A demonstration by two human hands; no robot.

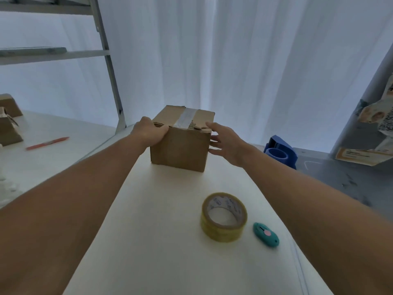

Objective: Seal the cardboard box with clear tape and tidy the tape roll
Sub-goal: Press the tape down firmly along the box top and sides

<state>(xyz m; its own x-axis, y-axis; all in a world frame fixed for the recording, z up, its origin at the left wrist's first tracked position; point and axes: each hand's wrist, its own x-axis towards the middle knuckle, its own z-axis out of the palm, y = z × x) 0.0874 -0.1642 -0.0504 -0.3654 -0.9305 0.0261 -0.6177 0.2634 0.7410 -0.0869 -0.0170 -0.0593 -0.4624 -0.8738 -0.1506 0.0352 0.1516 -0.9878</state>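
Note:
A small brown cardboard box (180,147) stands on the white table (161,241), with a strip of clear tape (186,119) running across its top. My left hand (150,132) grips the box's upper left corner, fingers curled over the top edge. My right hand (225,142) is at the box's right side with fingers spread and straight; the fingertips touch the right edge. A roll of clear yellowish tape (223,217) lies flat on the table nearer to me, right of centre. Neither hand touches the roll.
A small teal cutter (265,234) lies just right of the tape roll. A blue tape dispenser (280,151) sits at the right beyond the table edge. A red pen (47,143) and other cardboard boxes (9,122) are on the left surface. White curtains hang behind.

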